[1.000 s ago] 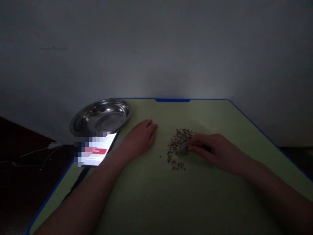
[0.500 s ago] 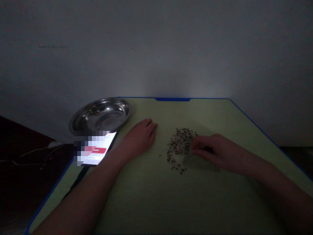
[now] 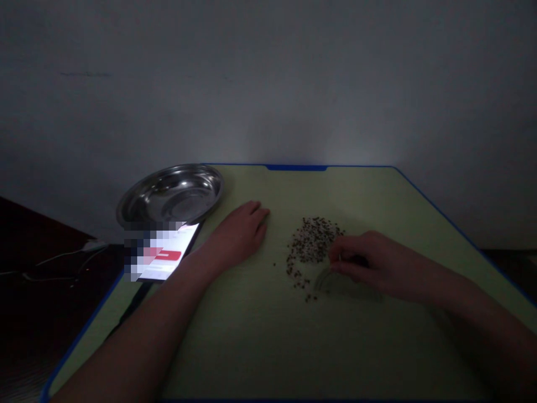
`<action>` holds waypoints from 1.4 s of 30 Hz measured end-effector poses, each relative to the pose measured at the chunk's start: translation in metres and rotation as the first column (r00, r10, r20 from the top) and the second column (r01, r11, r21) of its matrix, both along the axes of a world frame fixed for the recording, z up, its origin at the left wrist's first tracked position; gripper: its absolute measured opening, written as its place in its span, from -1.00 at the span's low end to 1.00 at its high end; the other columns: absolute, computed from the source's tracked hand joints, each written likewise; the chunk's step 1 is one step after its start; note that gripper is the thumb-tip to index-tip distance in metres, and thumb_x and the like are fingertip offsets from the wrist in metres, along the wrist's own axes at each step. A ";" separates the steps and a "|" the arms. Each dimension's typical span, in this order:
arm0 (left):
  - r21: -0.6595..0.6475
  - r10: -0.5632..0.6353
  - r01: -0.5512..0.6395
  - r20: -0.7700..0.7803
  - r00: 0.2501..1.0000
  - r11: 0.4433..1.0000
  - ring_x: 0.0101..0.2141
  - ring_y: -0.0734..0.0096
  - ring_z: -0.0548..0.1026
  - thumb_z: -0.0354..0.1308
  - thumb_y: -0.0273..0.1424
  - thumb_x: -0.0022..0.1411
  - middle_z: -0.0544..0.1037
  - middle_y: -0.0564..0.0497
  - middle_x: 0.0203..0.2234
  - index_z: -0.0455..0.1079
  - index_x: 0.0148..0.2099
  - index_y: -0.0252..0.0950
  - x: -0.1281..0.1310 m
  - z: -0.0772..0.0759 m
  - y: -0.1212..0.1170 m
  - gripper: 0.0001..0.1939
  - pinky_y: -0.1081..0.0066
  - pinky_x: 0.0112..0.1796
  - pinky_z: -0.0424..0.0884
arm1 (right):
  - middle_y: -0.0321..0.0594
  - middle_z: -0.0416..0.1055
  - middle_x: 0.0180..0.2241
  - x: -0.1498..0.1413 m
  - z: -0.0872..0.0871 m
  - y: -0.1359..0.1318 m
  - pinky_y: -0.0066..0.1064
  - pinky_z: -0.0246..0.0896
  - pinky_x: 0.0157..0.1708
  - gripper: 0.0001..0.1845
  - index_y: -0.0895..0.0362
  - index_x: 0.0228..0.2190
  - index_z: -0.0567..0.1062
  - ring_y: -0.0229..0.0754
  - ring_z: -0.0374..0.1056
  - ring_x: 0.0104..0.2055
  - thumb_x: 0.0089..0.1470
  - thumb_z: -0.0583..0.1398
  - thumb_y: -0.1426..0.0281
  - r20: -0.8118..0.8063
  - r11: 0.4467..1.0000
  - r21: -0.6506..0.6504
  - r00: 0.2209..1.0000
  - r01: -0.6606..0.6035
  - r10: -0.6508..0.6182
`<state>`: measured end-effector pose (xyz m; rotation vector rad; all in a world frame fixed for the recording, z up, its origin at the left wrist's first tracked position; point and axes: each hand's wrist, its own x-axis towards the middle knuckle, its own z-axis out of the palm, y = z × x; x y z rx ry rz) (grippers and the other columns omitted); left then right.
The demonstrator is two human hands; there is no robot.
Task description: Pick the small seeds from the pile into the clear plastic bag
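On the pale green tabletop lies a loose pile of small dark and white grains, with a few strays toward me. My right hand is at the pile's right edge, thumb and fingers pinched together. From beneath its fingers shows the curved edge of a see-through thing, dim and mostly covered by the hand; its exact kind cannot be made out. My left hand rests palm down on the table left of the grains, fingers lying flat and holding nothing.
A shiny metal basin sits at the table's back left. In front of it, beside my left forearm, is a lit phone, partly blurred out. The table has a blue rim and meets a grey wall. White cables hang at left.
My right hand has shifted slightly right and toward me, and the see-through edge now shows apart from the pile. Some grains at the near end have moved. My left hand stays put.
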<state>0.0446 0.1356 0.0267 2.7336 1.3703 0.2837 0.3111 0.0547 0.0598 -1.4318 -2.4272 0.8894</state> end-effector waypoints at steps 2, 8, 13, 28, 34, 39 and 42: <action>0.002 0.002 -0.002 0.004 1.000 1.000 0.06 0.17 0.41 -0.11 -0.37 0.35 0.44 -0.21 0.05 0.36 0.12 -0.36 0.000 0.000 0.000 -0.61 0.18 0.09 0.32 | -0.40 0.32 -0.57 -0.003 0.001 -0.002 -0.46 0.00 -0.55 -0.82 0.09 -0.43 0.42 -0.32 0.19 -0.56 0.20 0.14 0.31 0.006 1.000 -0.005 1.000 -0.015 0.015; 0.020 -0.008 0.008 0.022 1.000 1.000 0.09 0.15 0.38 -0.12 -0.36 0.36 0.41 -0.23 0.09 0.34 0.15 -0.38 -0.002 -0.004 0.001 -0.59 0.18 0.11 0.30 | -0.41 0.31 -0.58 -0.003 0.004 -0.005 -0.47 0.00 -0.56 -0.79 0.09 -0.43 0.41 -0.33 0.18 -0.57 0.22 0.13 0.28 -0.019 0.999 -0.032 1.000 -0.014 0.013; 0.022 -0.012 0.012 0.006 1.000 1.000 0.08 0.16 0.40 -0.11 -0.37 0.35 0.43 -0.21 0.07 0.35 0.13 -0.36 -0.001 -0.002 0.001 -0.60 0.18 0.10 0.32 | -0.39 0.34 -0.56 -0.003 0.002 -0.003 -0.46 0.02 -0.54 -0.80 0.09 -0.43 0.42 -0.32 0.22 -0.54 0.21 0.14 0.30 -0.016 1.000 0.001 1.000 0.006 -0.006; 0.014 -0.013 0.013 0.004 1.000 1.000 0.05 0.18 0.41 -0.13 -0.35 0.35 0.45 -0.18 0.03 0.34 0.12 -0.33 -0.002 -0.002 0.001 -0.61 0.19 0.08 0.33 | -0.39 0.34 -0.57 -0.004 0.008 -0.008 -0.46 0.00 -0.55 -0.81 0.09 -0.43 0.44 -0.32 0.20 -0.56 0.20 0.15 0.30 -0.004 0.999 -0.038 1.000 -0.018 0.018; 0.018 -0.013 0.013 0.005 1.000 1.000 0.06 0.18 0.40 -0.12 -0.35 0.35 0.44 -0.18 0.04 0.34 0.13 -0.33 -0.001 -0.003 0.001 -0.60 0.19 0.09 0.32 | -0.38 0.36 -0.55 -0.007 0.008 -0.009 -0.45 0.00 -0.52 -0.82 0.09 -0.42 0.45 -0.31 0.24 -0.54 0.20 0.15 0.32 0.026 0.997 -0.027 0.997 -0.072 0.073; 0.006 -0.013 0.013 0.004 1.000 1.000 0.05 0.17 0.40 -0.13 -0.35 0.35 0.45 -0.18 0.03 0.35 0.11 -0.33 -0.001 -0.002 0.001 -0.61 0.18 0.08 0.32 | -0.37 0.36 -0.54 -0.009 0.008 -0.009 -0.45 0.01 -0.51 -0.81 0.09 -0.42 0.43 -0.30 0.25 -0.52 0.21 0.14 0.31 0.041 0.999 -0.013 0.998 -0.049 0.050; 0.002 -0.011 0.011 0.008 1.000 1.000 0.06 0.16 0.40 -0.14 -0.35 0.36 0.44 -0.19 0.04 0.34 0.13 -0.34 0.000 -0.001 0.001 -0.60 0.17 0.09 0.31 | -0.38 0.36 -0.53 -0.008 0.008 -0.010 -0.45 0.01 -0.51 -0.82 0.08 -0.42 0.44 -0.30 0.26 -0.51 0.21 0.15 0.30 0.041 0.996 -0.040 0.996 -0.081 0.083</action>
